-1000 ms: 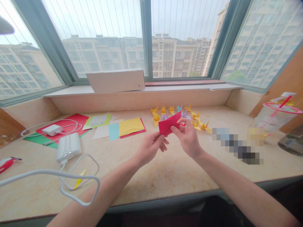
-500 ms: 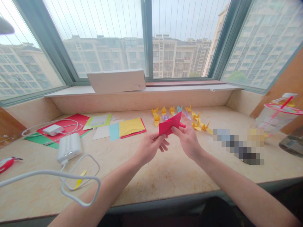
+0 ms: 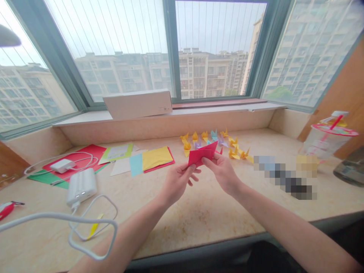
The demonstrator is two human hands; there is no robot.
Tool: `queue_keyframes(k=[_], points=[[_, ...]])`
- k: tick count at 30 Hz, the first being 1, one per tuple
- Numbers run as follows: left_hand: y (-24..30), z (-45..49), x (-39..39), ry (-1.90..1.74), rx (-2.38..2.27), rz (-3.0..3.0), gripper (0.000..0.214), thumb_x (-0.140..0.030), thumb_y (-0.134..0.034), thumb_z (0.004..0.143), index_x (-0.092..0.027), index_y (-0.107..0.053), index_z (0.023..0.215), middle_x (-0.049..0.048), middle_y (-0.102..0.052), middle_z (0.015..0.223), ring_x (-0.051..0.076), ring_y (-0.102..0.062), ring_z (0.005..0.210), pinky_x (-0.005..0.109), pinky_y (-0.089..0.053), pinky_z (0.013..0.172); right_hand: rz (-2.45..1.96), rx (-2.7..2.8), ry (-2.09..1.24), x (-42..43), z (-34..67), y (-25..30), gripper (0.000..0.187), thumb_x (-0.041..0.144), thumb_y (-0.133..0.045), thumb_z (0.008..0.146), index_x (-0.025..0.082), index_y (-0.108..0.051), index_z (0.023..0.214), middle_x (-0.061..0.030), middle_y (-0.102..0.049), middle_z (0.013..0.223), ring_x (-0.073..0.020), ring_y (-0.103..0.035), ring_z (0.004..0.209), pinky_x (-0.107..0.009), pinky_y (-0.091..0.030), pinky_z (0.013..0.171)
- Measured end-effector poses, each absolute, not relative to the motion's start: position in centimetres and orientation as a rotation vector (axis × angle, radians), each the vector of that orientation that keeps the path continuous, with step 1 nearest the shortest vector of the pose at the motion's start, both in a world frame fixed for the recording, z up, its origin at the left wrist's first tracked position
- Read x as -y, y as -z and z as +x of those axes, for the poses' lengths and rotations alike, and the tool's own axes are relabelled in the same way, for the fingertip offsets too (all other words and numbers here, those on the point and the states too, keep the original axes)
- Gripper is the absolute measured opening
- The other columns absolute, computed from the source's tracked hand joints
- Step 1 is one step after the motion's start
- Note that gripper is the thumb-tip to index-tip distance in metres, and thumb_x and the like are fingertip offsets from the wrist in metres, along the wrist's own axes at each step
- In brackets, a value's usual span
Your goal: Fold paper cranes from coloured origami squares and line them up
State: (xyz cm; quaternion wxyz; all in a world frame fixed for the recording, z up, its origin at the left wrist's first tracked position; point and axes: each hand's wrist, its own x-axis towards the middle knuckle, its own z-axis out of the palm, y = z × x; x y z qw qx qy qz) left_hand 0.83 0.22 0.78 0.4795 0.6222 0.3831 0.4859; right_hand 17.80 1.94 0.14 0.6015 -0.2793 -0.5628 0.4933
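Note:
A folded piece of red paper [image 3: 202, 154] is held up above the counter between both hands. My left hand [image 3: 182, 176] pinches its lower left part, thumb in front, with other fingers curled beneath. My right hand [image 3: 222, 168] grips the right side, its thumb pressed on the front face; part of the paper behind the fingers is hidden. Just beyond the hands stand several folded paper cranes, among them a yellow crane [image 3: 233, 153], a blue crane [image 3: 214, 135] and a purple crane [image 3: 197, 143].
Left of the hands lie yellow paper [image 3: 157, 158], blue paper [image 3: 135, 165] and red sheets [image 3: 85, 152]. A white power bank [image 3: 82, 187] with a looping white cable [image 3: 57, 217] sits at the left. A plastic cup with a straw [image 3: 324, 142] stands right. A white box [image 3: 138, 105] rests on the sill.
The view has shifted slightly. Both hands still hold the red paper, whose upper right flap now slants lower and shows less height.

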Motion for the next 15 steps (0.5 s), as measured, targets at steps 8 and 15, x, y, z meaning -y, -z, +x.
queue_keyframes(k=[8, 15], points=[[-0.7, 0.5, -0.6, -1.252, -1.037, 1.528, 0.032, -0.042, -0.057, 0.092, -0.012, -0.066, 0.100, 0.0093, -0.075, 0.086, 0.015, -0.068, 0.056, 0.022, -0.049, 0.046, -0.796, 1.336, -1.207, -3.0, 18.9, -0.2, 0.038, 0.045, -0.074, 0.082, 0.018, -0.071, 0.109, -0.0104, -0.075, 0.108, -0.0256, -0.070, 0.102, -0.045, -0.051, 0.098], [-0.5, -0.5, -1.2, -0.945, -1.147, 1.771, 0.023, -0.030, -0.054, 0.091, -0.013, -0.068, 0.089, 0.0061, -0.072, 0.073, 0.014, -0.067, 0.058, 0.021, -0.048, 0.048, -0.988, 1.535, -0.347, -3.7, 20.7, 0.0, 0.032, 0.044, -0.074, 0.082, 0.024, -0.071, 0.107, -0.0125, -0.062, 0.131, -0.0301, -0.056, 0.124, -0.048, -0.048, 0.099]])
